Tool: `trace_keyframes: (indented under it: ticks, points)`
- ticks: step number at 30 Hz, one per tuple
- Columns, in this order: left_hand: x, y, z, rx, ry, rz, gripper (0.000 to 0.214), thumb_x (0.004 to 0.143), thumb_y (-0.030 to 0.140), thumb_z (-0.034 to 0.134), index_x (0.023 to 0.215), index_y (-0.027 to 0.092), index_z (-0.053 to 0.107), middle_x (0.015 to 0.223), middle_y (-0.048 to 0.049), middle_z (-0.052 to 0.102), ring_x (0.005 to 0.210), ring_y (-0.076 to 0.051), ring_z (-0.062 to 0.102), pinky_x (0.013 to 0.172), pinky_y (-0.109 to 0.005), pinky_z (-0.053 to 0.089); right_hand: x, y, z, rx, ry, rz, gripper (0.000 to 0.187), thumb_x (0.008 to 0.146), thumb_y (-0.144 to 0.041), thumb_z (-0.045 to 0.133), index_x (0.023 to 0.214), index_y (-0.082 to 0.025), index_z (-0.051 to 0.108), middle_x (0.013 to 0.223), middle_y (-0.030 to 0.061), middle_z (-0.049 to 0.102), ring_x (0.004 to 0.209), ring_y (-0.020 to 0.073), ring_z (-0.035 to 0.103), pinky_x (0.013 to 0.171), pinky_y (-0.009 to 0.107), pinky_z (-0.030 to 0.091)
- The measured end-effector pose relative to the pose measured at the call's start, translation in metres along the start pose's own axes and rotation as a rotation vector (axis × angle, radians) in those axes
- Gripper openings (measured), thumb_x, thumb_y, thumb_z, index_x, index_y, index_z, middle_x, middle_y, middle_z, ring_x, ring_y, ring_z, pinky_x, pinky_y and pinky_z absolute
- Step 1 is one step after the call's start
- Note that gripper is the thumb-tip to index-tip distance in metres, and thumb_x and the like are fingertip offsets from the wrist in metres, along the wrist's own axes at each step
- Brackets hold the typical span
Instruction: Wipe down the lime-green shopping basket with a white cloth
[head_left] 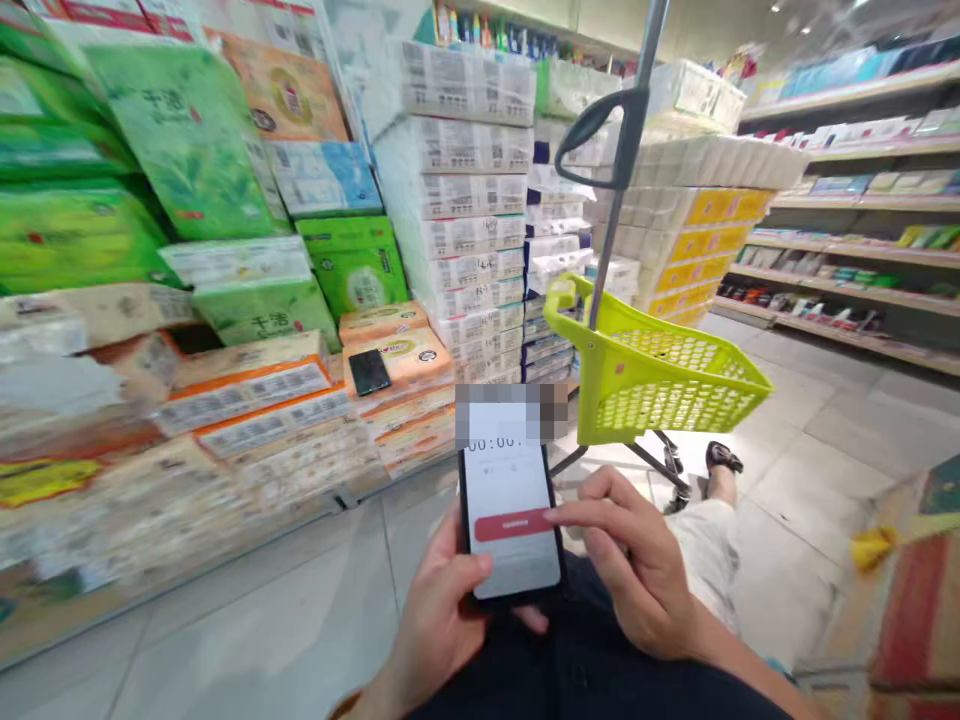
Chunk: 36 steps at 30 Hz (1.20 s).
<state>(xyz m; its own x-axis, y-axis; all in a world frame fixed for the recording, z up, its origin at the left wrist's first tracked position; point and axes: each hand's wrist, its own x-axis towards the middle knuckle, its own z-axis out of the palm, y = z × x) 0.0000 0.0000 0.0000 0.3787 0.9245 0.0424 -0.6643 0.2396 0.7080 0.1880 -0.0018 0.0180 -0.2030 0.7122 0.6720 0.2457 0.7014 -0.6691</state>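
Head view: smartphone (510,505) held between both hands.
Left hand (439,625) grips it from below; right hand (626,560), not gripping, rests its index fingertip (551,516) on the red on-screen button (502,525).

The tile floor (247,620) carries tall white columns of tissue packs (465,220), with green bales (82,235) and lower orange-banded packs (255,400) heaped beside them. A lime cart (645,385) stands on the tiles on small wheels. A black phone (369,372) lies flat on one orange pack (397,355). To the right, long shelves (847,262) hold rows of boxes (892,182), and a high shelf (525,45) ahead holds bottles (469,30)
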Motion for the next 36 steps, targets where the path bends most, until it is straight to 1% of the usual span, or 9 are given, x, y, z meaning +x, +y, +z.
trace_keyframes:
  ticks: [7,14,20,25,29,33,36]
  points:
    - [-0.003,0.000,0.000,0.029,0.023,-0.005,0.045,0.078,0.019,0.060,0.122,0.022,0.053,0.097,-0.0087,0.071,0.076,-0.027,0.070,0.048,-0.033,0.060,0.002,-0.002,0.001,-0.021,-0.006,0.008,0.030,0.094,-0.019,0.044,0.115,-0.028,0.065,0.084,0.0016,0.045,0.080,0.0151,0.049,0.068,0.028,0.042]
    - [-0.003,-0.002,-0.004,0.025,0.053,-0.015,0.053,0.077,0.020,0.061,0.129,0.024,0.050,0.102,-0.0097,0.070,0.071,-0.024,0.069,0.047,-0.032,0.059,0.002,-0.002,0.000,-0.046,-0.042,-0.003,0.031,0.094,-0.021,0.045,0.117,-0.027,0.066,0.083,0.0020,0.046,0.081,0.0157,0.049,0.068,0.028,0.042]
    - [-0.002,-0.004,-0.003,0.016,0.081,-0.007,0.063,0.076,0.020,0.063,0.136,0.025,0.044,0.105,-0.0103,0.070,0.070,-0.023,0.069,0.045,-0.031,0.058,0.001,0.001,-0.001,-0.044,-0.076,0.021,0.031,0.095,-0.024,0.045,0.119,-0.028,0.065,0.085,0.0023,0.047,0.081,0.0160,0.050,0.068,0.029,0.043]
    - [-0.003,0.002,0.004,0.034,0.103,-0.016,0.058,0.075,0.020,0.064,0.130,0.023,0.048,0.102,-0.0094,0.070,0.067,-0.022,0.068,0.044,-0.032,0.059,0.001,0.000,-0.001,-0.038,-0.080,0.024,0.031,0.095,-0.024,0.045,0.119,-0.028,0.064,0.085,0.0025,0.048,0.081,0.0159,0.050,0.069,0.029,0.043]
    - [-0.003,0.008,0.011,0.072,0.135,-0.043,0.053,0.075,0.020,0.065,0.125,0.021,0.050,0.100,-0.0098,0.070,0.072,-0.024,0.069,0.047,-0.032,0.060,0.001,0.001,-0.001,-0.038,-0.073,0.017,0.031,0.095,-0.024,0.045,0.119,-0.028,0.065,0.085,0.0027,0.048,0.080,0.0162,0.051,0.068,0.029,0.044]
    - [-0.002,0.008,0.011,0.081,0.145,-0.039,0.051,0.073,0.024,0.067,0.121,0.019,0.052,0.097,-0.0105,0.071,0.076,-0.027,0.070,0.046,-0.032,0.059,0.002,0.002,0.001,-0.037,-0.055,0.008,0.031,0.095,-0.024,0.044,0.119,-0.028,0.065,0.084,0.0024,0.048,0.079,0.0155,0.051,0.068,0.029,0.044]
    - [0.000,0.009,0.012,0.092,0.168,-0.039,0.048,0.072,0.023,0.067,0.118,0.019,0.053,0.096,-0.0099,0.072,0.076,-0.026,0.070,0.047,-0.032,0.059,0.001,0.002,0.001,-0.035,-0.035,0.005,0.031,0.095,-0.024,0.044,0.119,-0.027,0.064,0.084,0.0022,0.048,0.078,0.0148,0.051,0.068,0.028,0.044]
